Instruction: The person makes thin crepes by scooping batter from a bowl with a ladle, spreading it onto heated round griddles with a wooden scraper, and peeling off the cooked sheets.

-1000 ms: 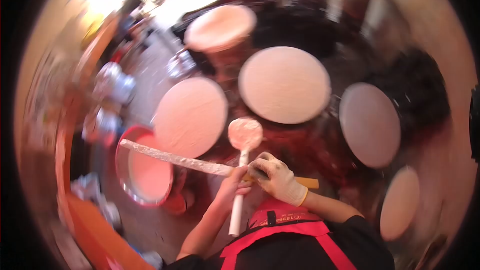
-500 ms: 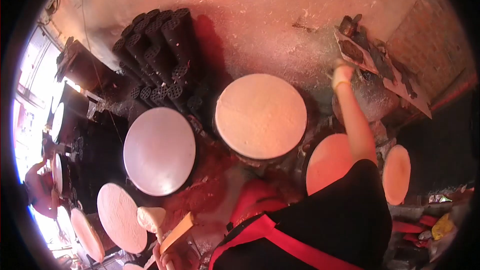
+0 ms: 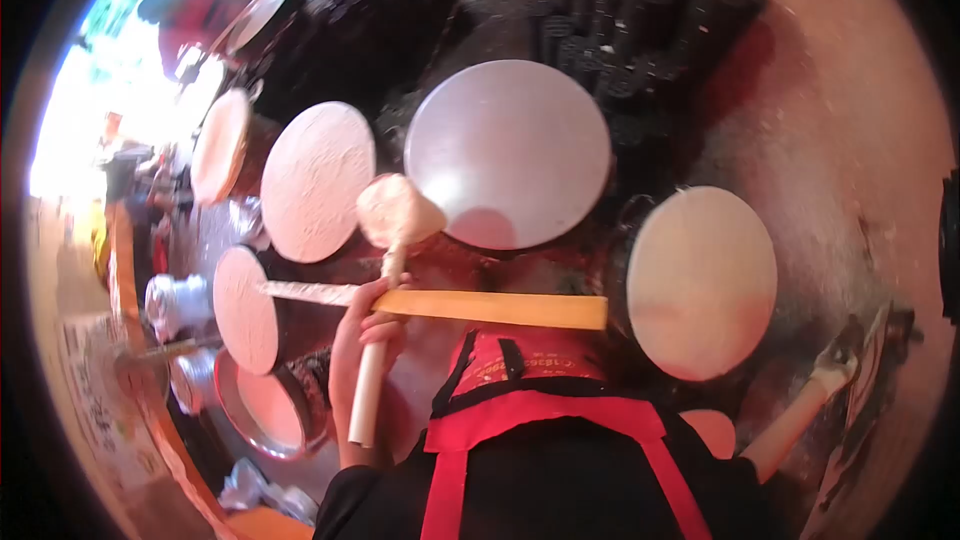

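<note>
My left hand (image 3: pixel 372 328) is closed around two tools at once. One is a long-handled ladle (image 3: pixel 398 210), its bowl coated in pale batter and raised beside a bare grey griddle (image 3: pixel 510 140). The other is a flat scraper (image 3: pixel 500 308), yellow at its broad end and smeared with batter at the narrow end. Far to the right, my right hand (image 3: pixel 835 370) reaches beside an upright board (image 3: pixel 862 400), near a dark object; its fingers are too blurred to read. A pale, batter-covered round griddle (image 3: pixel 703 280) lies between it and my body.
Batter-covered round griddles (image 3: pixel 318 180) stand on the left, with a red-rimmed basin (image 3: pixel 265 410) of pale batter below them. Dark perforated coal cylinders (image 3: pixel 650 30) are stacked at the back near the wall. Another person in red (image 3: pixel 200 20) is at the upper left.
The view has swung left, so the griddles appear further right. My left hand with the ladle and scraper has come into fuller view; my right hand remains by the board.
</note>
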A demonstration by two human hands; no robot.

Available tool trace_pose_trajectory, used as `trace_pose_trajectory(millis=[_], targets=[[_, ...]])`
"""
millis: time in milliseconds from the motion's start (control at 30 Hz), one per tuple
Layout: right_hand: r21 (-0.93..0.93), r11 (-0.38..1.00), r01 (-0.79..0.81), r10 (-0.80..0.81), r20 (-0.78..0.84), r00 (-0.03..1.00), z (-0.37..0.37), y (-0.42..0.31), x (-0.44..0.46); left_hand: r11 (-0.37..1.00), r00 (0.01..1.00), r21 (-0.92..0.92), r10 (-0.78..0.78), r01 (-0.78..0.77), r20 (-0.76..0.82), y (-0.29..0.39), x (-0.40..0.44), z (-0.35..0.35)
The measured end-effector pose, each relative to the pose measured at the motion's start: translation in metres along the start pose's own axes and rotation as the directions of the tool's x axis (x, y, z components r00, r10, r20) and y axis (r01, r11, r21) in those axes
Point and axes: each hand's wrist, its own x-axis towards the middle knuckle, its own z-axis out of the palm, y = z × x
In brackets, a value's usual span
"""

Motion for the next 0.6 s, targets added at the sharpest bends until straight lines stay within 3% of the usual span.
trace_pose_trajectory(millis=[33,67,100,167,200,233,267,300,333,367,400,433,467,500,533,567,600], targets=[[0.013,0.994,-0.108,0.106,0.111,0.988,0.027,0.029,-0.039,0.999,0.999,-0.028,-0.017,0.018,0.030,0.007,-0.001,-0.004],[-0.203,0.971,-0.126,0.153,0.126,0.980,0.072,0.061,-0.096,1.000,0.999,-0.006,-0.019,0.019,0.033,0.017,-0.001,-0.009],[-0.338,0.901,-0.273,0.369,0.264,0.891,0.088,0.095,-0.095,0.998,0.997,-0.028,-0.047,0.049,0.054,0.029,0.000,-0.015],[-0.630,0.738,-0.244,0.616,0.480,0.624,0.183,0.180,-0.155,0.999,1.000,0.047,0.021,-0.021,-0.005,0.042,-0.009,-0.013],[-0.740,0.653,0.160,0.540,0.603,0.588,0.196,0.277,-0.084,0.993,0.995,0.099,0.075,-0.069,-0.062,0.044,-0.017,-0.004],[-0.773,0.299,0.559,0.609,0.606,0.512,0.272,0.315,-0.131,0.997,0.996,0.035,0.074,-0.076,0.049,0.063,-0.033,0.002],[-0.666,0.380,0.642,0.647,0.687,0.330,0.326,0.371,-0.165,0.996,0.982,-0.020,0.085,-0.083,0.166,0.072,-0.052,0.002],[-0.693,0.582,0.426,0.716,0.685,0.135,0.380,0.409,-0.236,0.994,0.954,-0.076,0.103,-0.085,0.280,0.083,-0.063,0.001],[-0.703,0.450,0.551,0.803,0.588,0.095,0.428,0.413,-0.320,0.975,0.919,-0.023,0.215,-0.220,0.330,0.092,-0.064,-0.001],[-0.404,0.437,0.804,0.709,0.704,-0.032,0.463,0.477,-0.348,0.908,0.920,0.224,0.295,-0.354,0.257,0.108,-0.059,-0.001],[-0.044,0.356,0.933,0.622,0.756,-0.202,0.481,0.530,-0.374,0.845,0.925,0.378,0.355,-0.379,0.134,0.126,-0.051,-0.002],[-0.163,0.311,0.936,0.753,0.644,-0.138,0.502,0.511,-0.454,0.764,0.906,0.531,0.422,-0.367,0.020,0.145,-0.040,-0.006],[0.034,0.426,0.904,0.675,0.654,-0.342,0.510,0.514,-0.507,0.753,0.899,0.540,0.438,-0.376,0.016,0.160,-0.031,-0.014],[0.276,0.380,0.883,0.627,0.624,-0.465,0.509,0.514,-0.556,0.755,0.879,0.513,0.476,-0.409,0.001,0.168,-0.023,-0.020],[0.462,0.470,0.752,0.533,0.530,-0.659,0.500,0.490,-0.608,0.764,0.876,0.498,0.483,-0.411,-0.017,0.175,-0.022,-0.021],[0.667,0.418,0.616,0.461,0.429,-0.777,0.483,0.490,-0.641,0.773,0.873,0.484,0.486,-0.411,-0.035,0.183,-0.023,-0.024],[0.644,0.537,0.545,0.457,0.321,-0.829,0.465,0.469,-0.675,0.800,0.890,0.446,0.456,-0.400,-0.021,0.191,-0.025,-0.027]])
